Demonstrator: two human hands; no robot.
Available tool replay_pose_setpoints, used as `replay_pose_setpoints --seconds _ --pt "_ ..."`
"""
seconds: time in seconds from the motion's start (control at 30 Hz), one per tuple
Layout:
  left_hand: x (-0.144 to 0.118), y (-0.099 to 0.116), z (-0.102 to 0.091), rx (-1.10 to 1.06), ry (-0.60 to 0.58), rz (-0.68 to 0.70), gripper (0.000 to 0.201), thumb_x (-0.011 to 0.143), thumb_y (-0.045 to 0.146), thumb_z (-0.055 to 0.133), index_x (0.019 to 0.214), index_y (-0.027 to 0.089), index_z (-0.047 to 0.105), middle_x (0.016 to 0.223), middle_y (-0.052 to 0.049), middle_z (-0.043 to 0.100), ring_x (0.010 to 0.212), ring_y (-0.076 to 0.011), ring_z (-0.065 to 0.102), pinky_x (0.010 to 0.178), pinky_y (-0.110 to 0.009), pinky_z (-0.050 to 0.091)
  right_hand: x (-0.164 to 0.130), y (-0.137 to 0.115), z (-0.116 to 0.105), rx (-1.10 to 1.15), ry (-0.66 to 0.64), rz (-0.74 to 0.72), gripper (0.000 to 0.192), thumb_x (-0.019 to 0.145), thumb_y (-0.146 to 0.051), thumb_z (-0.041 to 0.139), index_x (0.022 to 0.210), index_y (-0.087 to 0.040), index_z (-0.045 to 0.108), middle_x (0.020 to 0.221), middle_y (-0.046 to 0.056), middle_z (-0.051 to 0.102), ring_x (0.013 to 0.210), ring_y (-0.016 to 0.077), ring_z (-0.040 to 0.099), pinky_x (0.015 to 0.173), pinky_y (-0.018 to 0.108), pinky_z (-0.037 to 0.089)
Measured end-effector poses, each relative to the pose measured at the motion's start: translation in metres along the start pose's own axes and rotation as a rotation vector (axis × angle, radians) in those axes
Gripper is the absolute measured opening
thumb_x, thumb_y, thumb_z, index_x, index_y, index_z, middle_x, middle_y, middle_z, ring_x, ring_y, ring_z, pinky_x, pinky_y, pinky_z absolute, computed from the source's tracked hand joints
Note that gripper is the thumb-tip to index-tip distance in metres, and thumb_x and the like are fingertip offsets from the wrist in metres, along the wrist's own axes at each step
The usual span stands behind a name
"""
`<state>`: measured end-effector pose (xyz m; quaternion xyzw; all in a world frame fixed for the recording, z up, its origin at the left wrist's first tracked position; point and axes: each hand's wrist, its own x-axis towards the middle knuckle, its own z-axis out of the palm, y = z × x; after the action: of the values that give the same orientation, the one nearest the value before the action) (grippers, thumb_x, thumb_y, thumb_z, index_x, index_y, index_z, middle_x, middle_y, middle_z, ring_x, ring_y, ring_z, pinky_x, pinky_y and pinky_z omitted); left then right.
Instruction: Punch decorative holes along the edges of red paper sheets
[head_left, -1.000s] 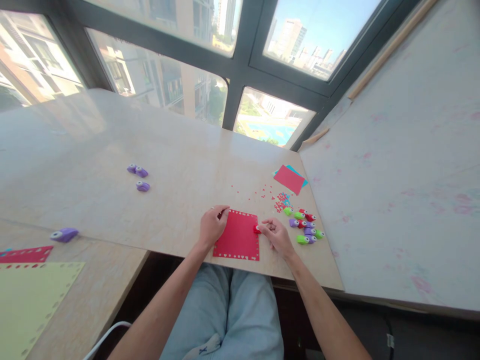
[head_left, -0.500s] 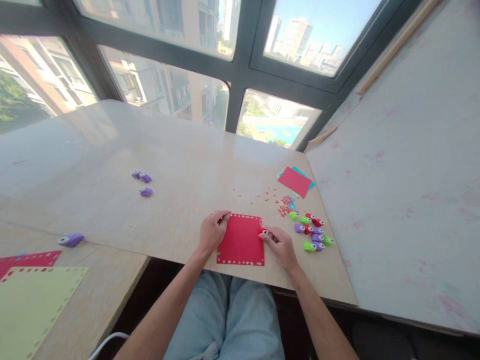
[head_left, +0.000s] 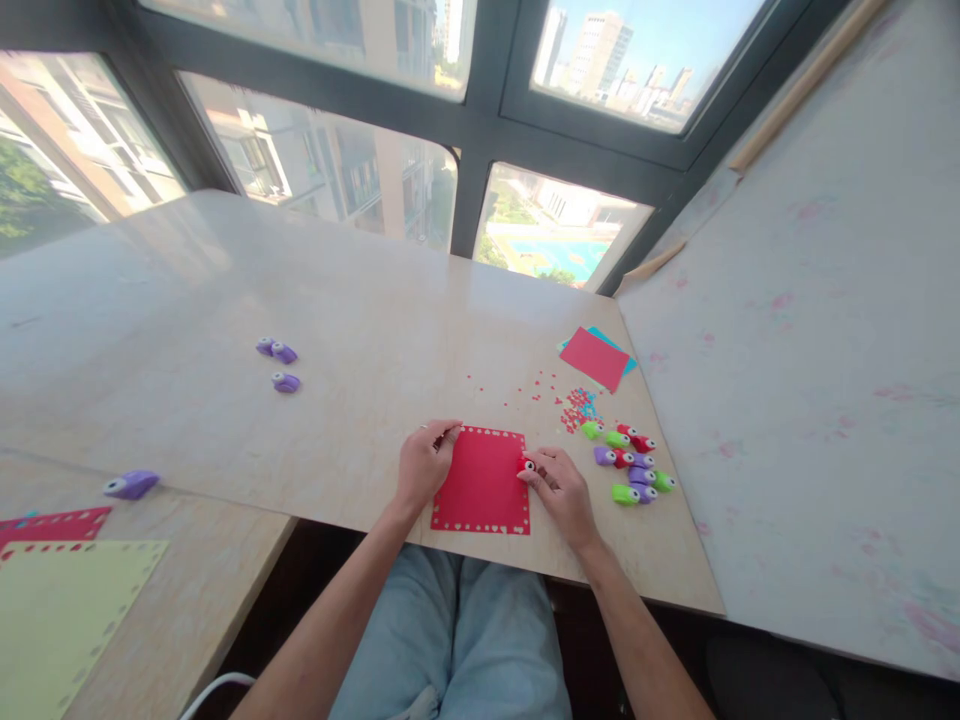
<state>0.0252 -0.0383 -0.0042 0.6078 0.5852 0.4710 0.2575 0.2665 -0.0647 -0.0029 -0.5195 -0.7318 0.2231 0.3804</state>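
Observation:
A red paper sheet (head_left: 480,482) with small holes punched along its edges lies flat near the table's front edge. My left hand (head_left: 422,466) presses on its upper left corner with curled fingers. My right hand (head_left: 561,487) holds a small red paper punch (head_left: 524,465) against the sheet's right edge. Just right of that hand lies a cluster of small punches (head_left: 631,465) in green, purple and red.
Red and blue paper scraps (head_left: 574,402) are scattered beyond the cluster, with a red sheet over a blue one (head_left: 597,357) further back. Three purple punches (head_left: 279,364) lie mid-table, another (head_left: 131,485) at left. A yellow sheet (head_left: 60,610) lies on the lower left board.
My right hand has closed onto the red punch at the sheet's right edge and shifted slightly down along it. My left hand stays on the corner.

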Motion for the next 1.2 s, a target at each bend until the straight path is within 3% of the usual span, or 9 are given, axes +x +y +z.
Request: replay_pose_setpoints --seconds 0.17,0.53,0.77,1.07,1.2 --pt "0.0002 0.0011 -0.0008 0.0 0.005 0.01 0.019 0.091 0.026 0.053 0.095 0.02 0.07 0.094 -0.006 0.073 0.084 -0.0198 0.067 0.076 -0.033 0.053 -0.0002 -0.0026 -0.0001 -0.04 -0.042 -0.009 0.03 0.09 -0.041 0.063 0.115 -0.025 0.066 0.106 0.008 0.063 0.085 0.0197 0.064 0.079 0.033 0.054" --pt "0.0 0.0032 -0.0016 -0.064 0.022 -0.032 0.023 0.092 0.033 0.053 0.099 0.019 0.071 0.095 -0.007 0.073 0.083 -0.0193 0.068 0.073 -0.031 0.053 0.0 -0.0049 0.0006 -0.02 -0.003 -0.048 0.024 0.092 -0.034 0.059 0.112 -0.024 0.067 0.105 0.009 0.065 0.094 0.0222 0.063 0.082 0.036 0.054" --pt "0.0 0.0069 -0.0036 -0.138 0.084 -0.086 0.034 0.094 0.041 0.05 0.11 0.017 0.068 0.1 -0.008 0.072 0.08 -0.0175 0.067 0.068 -0.027 0.052 -0.0004 -0.0069 -0.0012 0.046 0.047 -0.029 0.026 0.092 -0.039 0.058 0.112 -0.023 0.065 0.105 0.01 0.063 0.088 0.0214 0.062 0.07 0.033 0.054" --pt "0.0011 0.0071 -0.0051 -0.141 0.125 -0.099 0.032 0.095 0.039 0.047 0.108 0.016 0.066 0.08 -0.004 0.069 0.069 -0.0146 0.063 0.062 -0.024 0.048 -0.0009 -0.0077 -0.0045 0.04 0.145 -0.032 0.026 0.091 -0.038 0.062 0.111 -0.022 0.062 0.102 0.008 0.064 0.085 0.0206 0.06 0.073 0.034 0.052" --pt "0.0 0.0035 -0.0032 -0.211 0.101 -0.135 0.032 0.095 0.039 0.048 0.109 0.016 0.065 0.076 -0.003 0.067 0.063 -0.013 0.06 0.057 -0.022 0.047 0.0002 -0.0038 -0.0018 -0.023 0.154 -0.008 0.026 0.09 -0.042 0.062 0.108 -0.023 0.064 0.101 0.008 0.065 0.093 0.0236 0.06 0.085 0.04 0.05"
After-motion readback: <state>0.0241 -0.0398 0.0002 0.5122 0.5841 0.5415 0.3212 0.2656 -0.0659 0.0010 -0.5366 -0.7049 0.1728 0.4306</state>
